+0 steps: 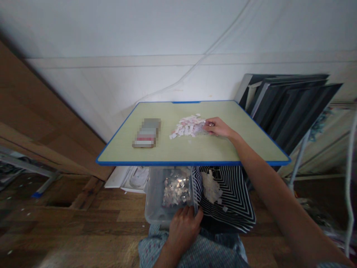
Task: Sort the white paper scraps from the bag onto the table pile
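On the tabletop, my right hand (219, 127) is closed in a pinch at the right end of a pile of small white and pinkish pieces (185, 125). Something small and shiny shows at its fingertips, too small to name. Below the table edge, my left hand (184, 225) curls its fingers over the near right rim of a clear plastic bin (154, 214). Inside that bin lie many small shiny pieces (176, 188). A black-and-white striped bag (237, 193), open at the top, sits right of the bin with pale flat pieces (212, 188) in it.
The pale green table (156, 156) has a blue edge. A blurred-out phone-like object (147, 133) lies on its left side. Dark flat panels (290, 108) lean on the wall at right. White boxes (134, 178) stand on the wooden floor, left of the bin.
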The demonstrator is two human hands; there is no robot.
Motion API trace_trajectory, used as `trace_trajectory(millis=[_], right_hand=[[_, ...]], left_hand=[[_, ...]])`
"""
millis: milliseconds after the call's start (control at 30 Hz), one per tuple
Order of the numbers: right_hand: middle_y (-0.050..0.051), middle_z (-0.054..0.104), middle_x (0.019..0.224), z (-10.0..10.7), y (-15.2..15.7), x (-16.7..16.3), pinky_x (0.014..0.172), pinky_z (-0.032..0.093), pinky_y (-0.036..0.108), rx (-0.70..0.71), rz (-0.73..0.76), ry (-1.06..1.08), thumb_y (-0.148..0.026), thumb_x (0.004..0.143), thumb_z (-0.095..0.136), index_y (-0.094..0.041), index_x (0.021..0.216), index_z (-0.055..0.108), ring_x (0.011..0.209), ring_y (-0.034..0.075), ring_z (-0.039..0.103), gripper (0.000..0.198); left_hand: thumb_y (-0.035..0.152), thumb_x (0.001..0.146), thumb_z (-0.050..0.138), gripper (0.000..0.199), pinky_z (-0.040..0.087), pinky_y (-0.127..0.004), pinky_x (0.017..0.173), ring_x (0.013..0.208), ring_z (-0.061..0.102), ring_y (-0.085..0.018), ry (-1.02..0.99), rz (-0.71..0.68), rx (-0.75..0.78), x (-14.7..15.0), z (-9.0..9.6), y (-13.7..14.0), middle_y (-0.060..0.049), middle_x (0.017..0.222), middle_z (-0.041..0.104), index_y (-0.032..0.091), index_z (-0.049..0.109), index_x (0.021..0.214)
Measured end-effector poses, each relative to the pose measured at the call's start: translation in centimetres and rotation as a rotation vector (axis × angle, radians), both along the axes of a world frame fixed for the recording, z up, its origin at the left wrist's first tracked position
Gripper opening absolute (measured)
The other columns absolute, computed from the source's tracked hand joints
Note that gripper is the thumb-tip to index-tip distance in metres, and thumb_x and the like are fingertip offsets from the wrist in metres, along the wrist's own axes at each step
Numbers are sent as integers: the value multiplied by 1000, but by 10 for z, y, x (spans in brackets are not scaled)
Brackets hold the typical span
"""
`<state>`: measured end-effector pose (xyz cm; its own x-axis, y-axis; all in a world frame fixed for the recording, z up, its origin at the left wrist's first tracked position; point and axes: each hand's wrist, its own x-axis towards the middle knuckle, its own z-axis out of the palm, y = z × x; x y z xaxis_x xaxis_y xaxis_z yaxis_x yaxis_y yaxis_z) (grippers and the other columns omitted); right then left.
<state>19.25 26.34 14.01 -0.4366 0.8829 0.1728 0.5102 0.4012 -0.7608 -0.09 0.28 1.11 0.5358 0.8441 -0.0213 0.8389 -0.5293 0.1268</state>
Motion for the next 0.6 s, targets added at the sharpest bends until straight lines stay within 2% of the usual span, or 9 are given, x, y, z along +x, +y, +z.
trace_trajectory(millis=[167, 333, 500, 600], right_hand=[[-5, 43, 41, 3, -1, 3, 44, 26, 22, -3, 1, 29, -32, 68, 56, -15, 54, 46, 39, 5, 36, 24], [-5, 44, 40, 8, -2, 10, 42, 26, 22, -111, 96, -23, -29, 67, 57, -15, 54, 47, 37, 6, 36, 22], [-4, 45, 41, 10, -2, 14, 43, 27, 22, -120, 134, -9, -30, 68, 57, -14, 55, 49, 38, 5, 36, 22], [-4, 46, 40, 9, -1, 13, 42, 28, 22, -116, 107, -35, -31, 68, 57, -15, 54, 48, 38, 6, 37, 24]], left_hand=[[19, 78, 55, 36, 46, -34, 67, 81, 54, -23, 15, 0, -8, 0, 1, 0, -6, 88, 58, 20, 48, 113], [18, 78, 53, 35, 46, -34, 68, 81, 54, -23, 5, -3, 7, 0, -1, 0, -7, 89, 57, 20, 47, 113], [16, 78, 52, 35, 46, -33, 67, 80, 54, -22, 6, -10, 4, -1, -1, 1, -6, 88, 57, 20, 47, 113], [16, 77, 51, 35, 45, -33, 67, 80, 53, -22, 5, -5, 10, -1, -1, 0, -6, 87, 57, 20, 47, 111]])
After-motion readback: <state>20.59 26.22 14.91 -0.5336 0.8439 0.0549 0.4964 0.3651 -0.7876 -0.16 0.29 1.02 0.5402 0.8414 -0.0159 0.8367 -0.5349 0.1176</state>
